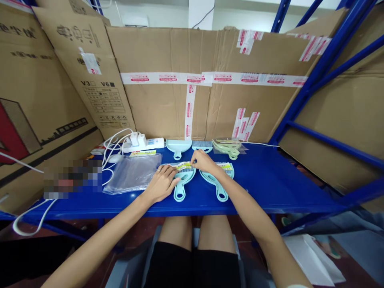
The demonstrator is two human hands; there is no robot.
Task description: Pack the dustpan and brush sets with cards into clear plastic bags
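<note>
Two mint-green mini dustpan and brush sets lie side by side on the blue shelf [270, 184]. My left hand [162, 183] rests on the left set [181, 185], fingers pressing its left side. My right hand [202, 161] pinches the yellow label strip [183, 165] across the top of that set. The right set [217, 185] lies just under my right wrist, with its own yellow label [225, 165].
A stack of clear plastic bags [132, 176] lies left of my left hand. Behind are a loose dustpan [179, 146], a brush [202, 146], bagged green items [228, 147], and a white power strip [144, 143] with cables. Cardboard walls surround the shelf.
</note>
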